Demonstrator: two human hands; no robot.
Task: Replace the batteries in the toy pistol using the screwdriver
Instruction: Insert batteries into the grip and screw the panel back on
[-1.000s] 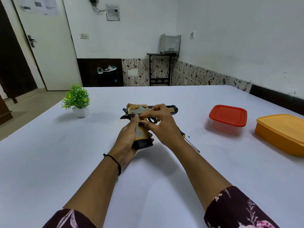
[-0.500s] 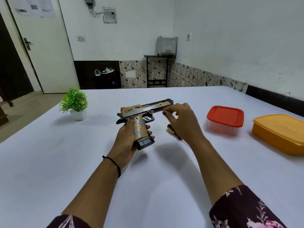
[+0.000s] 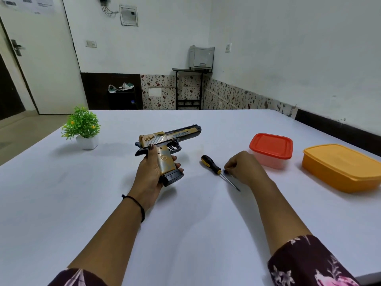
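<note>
Toy pistol (image 3: pixel 165 141), gold and black, held just above a white table (image 3: pixel 185 223) by the person's left hand (image 3: pixel 150 172). The fingers wrap its grip and the thumb lies up near the hammer. The barrel points away and to the right, and the black magazine base faces the camera.

The right hand (image 3: pixel 243 168) is down at the table to the right of the pistol, fingers curled. Its fingertips (image 3: pixel 225 171) are at the metal shaft of a black-and-yellow screwdriver (image 3: pixel 210 164), where shaft meets handle. Whether they have closed on it cannot be told. The screwdriver lies flat, handle away from the person.

The thin shaft looks like a poor place to lift from, since the tool could pivot or roll out of the fingertips. No battery cover or screw shows. A small screw, once loosened, could drop and roll on the smooth surface. Held in one hand, the pistol may twist under the driver's push.

Open white surface lies between and in front of the forearms. A red-lidded container (image 3: pixel 271 145) sits just beyond the right hand. An orange container (image 3: pixel 340 166) is farther right, near the table's edge. A small potted plant (image 3: pixel 82 126) stands well off to the left.
</note>
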